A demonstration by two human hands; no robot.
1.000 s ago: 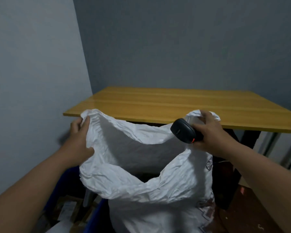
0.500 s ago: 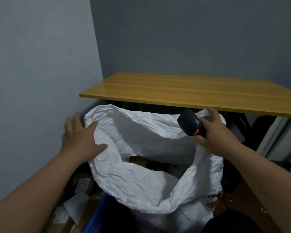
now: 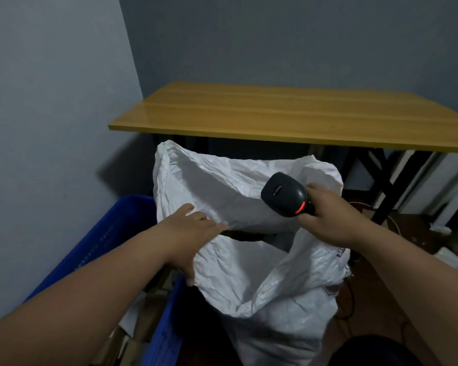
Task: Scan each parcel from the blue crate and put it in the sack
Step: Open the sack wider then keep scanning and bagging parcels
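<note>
One sack [image 3: 249,260], one scanner [image 3: 284,198], one blue crate [image 3: 111,233], one table [image 3: 275,114], two hands.

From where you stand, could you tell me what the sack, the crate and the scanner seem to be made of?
The sack looks like thin woven plastic, white and matte: it creases sharply and crumples. The blue crate appears to be rigid moulded plastic, with a slotted wall. The scanner, gripped by the right hand, seems hard black plastic, faintly glossy, with an orange lit strip.
</note>
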